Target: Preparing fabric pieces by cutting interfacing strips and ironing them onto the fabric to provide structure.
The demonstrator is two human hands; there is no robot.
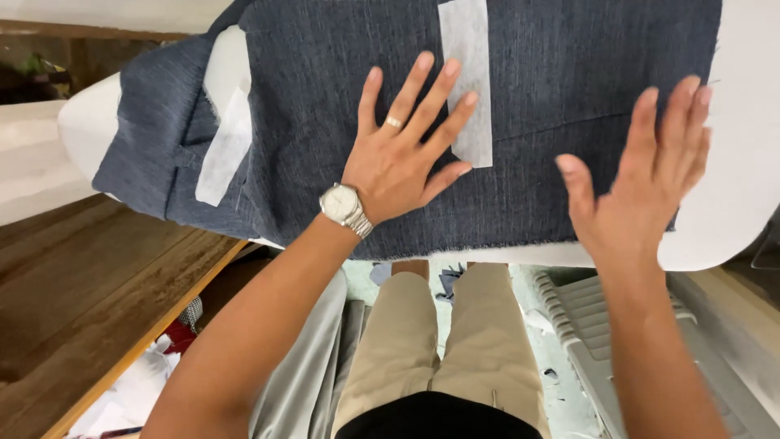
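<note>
Mid-frame, my left hand lies spread flat on the denim; right hand hovers open, smoothing next I guess.

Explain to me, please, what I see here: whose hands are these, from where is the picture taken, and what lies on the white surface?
The one picture comes from a camera worn on a person's head, looking down at their own two bare hands. The left hand, with a ring and a wristwatch, lies flat, fingers spread, on a dark blue piece of fabric. The right hand is open at the fabric's right edge. The fabric is spread over a white padded board. Two white strips lie on it. Neither hand holds anything.
</note>
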